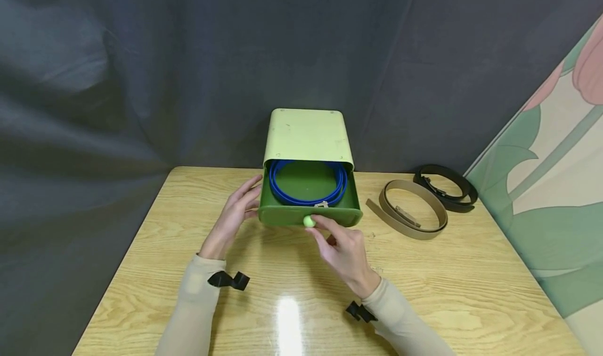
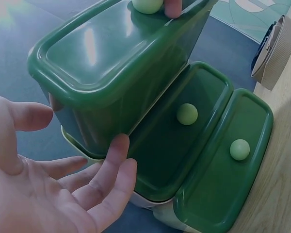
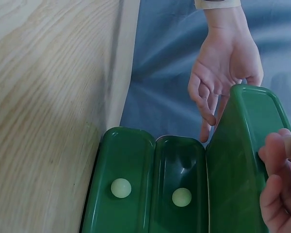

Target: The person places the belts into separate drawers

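Note:
A small chest (image 1: 308,136) with a pale green top stands at the table's back, its top drawer (image 1: 287,216) pulled out toward me. Inside that drawer lies a coiled blue belt (image 1: 301,202) with a metal buckle. My right hand (image 1: 346,248) pinches the drawer's round light green knob (image 1: 309,221) between thumb and finger. At the drawer's left side is my left hand (image 1: 233,212), fingers spread and palm toward the chest; the left wrist view shows its fingertips close to the drawer wall, and whether they touch I cannot tell. Two lower drawers (image 2: 213,184) are pushed in.
Right of the chest, a coiled tan belt (image 1: 419,234) lies on the wooden table (image 1: 254,314), with a coiled black belt (image 1: 459,208) behind it. A dark curtain (image 1: 282,42) hangs behind the table. A flower-patterned panel (image 1: 556,230) borders the right side.

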Demonstrator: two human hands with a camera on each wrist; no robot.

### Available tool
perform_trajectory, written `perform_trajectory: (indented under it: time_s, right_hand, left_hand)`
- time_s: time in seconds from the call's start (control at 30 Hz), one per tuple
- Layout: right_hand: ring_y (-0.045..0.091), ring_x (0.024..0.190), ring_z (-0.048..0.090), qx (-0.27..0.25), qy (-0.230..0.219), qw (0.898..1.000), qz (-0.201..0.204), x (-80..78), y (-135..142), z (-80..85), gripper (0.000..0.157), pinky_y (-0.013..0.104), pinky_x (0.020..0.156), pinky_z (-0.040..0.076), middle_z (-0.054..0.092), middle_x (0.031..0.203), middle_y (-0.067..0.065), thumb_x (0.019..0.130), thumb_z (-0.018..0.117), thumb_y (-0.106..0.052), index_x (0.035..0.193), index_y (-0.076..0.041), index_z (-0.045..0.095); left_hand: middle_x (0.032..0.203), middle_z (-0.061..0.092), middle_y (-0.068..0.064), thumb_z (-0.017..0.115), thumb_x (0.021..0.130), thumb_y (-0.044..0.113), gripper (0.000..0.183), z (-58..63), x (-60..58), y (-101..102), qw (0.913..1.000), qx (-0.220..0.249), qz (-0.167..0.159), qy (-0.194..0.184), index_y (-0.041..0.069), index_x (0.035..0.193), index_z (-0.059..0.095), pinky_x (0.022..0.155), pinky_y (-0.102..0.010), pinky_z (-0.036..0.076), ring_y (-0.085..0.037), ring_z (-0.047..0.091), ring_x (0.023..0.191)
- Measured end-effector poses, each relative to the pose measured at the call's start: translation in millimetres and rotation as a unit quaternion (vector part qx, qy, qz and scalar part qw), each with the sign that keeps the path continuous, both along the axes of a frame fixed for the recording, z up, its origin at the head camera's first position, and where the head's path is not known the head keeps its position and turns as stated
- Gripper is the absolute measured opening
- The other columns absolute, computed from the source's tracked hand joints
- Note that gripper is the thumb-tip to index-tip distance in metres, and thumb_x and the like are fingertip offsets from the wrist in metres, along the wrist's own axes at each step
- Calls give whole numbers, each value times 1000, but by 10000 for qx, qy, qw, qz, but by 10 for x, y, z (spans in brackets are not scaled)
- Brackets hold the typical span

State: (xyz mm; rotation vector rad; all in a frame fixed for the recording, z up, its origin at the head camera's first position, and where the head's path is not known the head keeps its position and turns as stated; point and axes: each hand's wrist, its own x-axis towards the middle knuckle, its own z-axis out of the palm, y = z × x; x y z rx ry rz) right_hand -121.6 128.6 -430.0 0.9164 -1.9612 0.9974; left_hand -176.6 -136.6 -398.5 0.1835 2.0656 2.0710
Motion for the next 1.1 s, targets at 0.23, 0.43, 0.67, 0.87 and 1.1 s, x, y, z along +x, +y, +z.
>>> perform_trajectory:
  time_s: [0.23,0.43,0.67,0.87,1.1]
  right_hand:
    - [3,37,50,-109,-98,9999,-67,-6,-27,26,20,6,42,35,81,87,18,91,81,0,110,7,76]
    - [3,36,48,-297,-328,9990,-67,-12,-49,39,27,7,40,35,81,86,17,84,84,7,110,6,77]
    - [2,36,51,-640,-589,9962,10,-20,-61,67,33,11,39,37,81,87,18,81,84,12,112,3,78]
    - [3,36,52,-752,-654,9950,6,-32,-61,78,34,12,38,37,81,87,18,81,84,12,112,2,78]
    - [3,37,56,-861,-881,9924,68,-33,-70,68,30,13,38,40,81,87,18,84,82,12,113,3,78]
  left_hand:
    - [162,51,-16,43,114,38,60,5,-1,7,10000,0,38,-51,20,170,31,96,-28,53,-1,70,97]
    - [155,55,-17,43,114,39,59,2,-7,12,9999,30,112,-89,19,169,32,94,-28,53,0,69,95]
    - [161,51,-17,43,114,38,60,3,-9,-5,10000,-39,61,-36,18,170,31,93,-24,53,-1,69,99]
    - [163,50,-16,43,115,38,60,9,-4,-14,10000,-85,-21,10,19,170,31,92,-23,53,-1,69,101]
    - [161,50,-20,43,115,37,60,16,-2,-10,10000,-59,-8,-12,16,170,30,91,-22,53,2,68,97]
